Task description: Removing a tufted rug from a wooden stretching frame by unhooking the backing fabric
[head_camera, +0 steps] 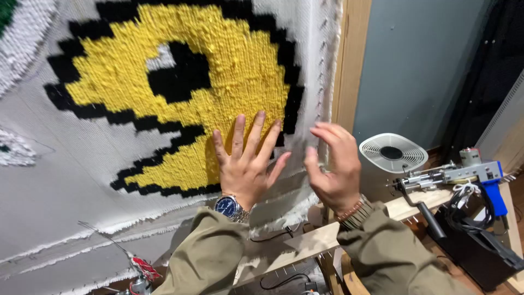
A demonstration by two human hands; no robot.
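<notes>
A tufted rug (164,71) hangs stretched on a wooden frame (349,60), showing a yellow pixel-style shape with a black outline on white cloth. My left hand (246,164), fingers spread, lies flat on the yellow pile near its lower right edge; a blue-faced wristwatch (229,207) sits on that wrist. My right hand (335,166) hovers just right of it, by the rug's right edge, fingers loosely curled and holding nothing. A beaded bracelet (352,210) circles the right wrist.
A blue and silver tufting gun (464,175) rests on a wooden rail (415,205) at the right, next to a small white fan (392,153). Black cables and a dark case (480,240) lie below. A red-tipped tool (144,269) sits at the bottom.
</notes>
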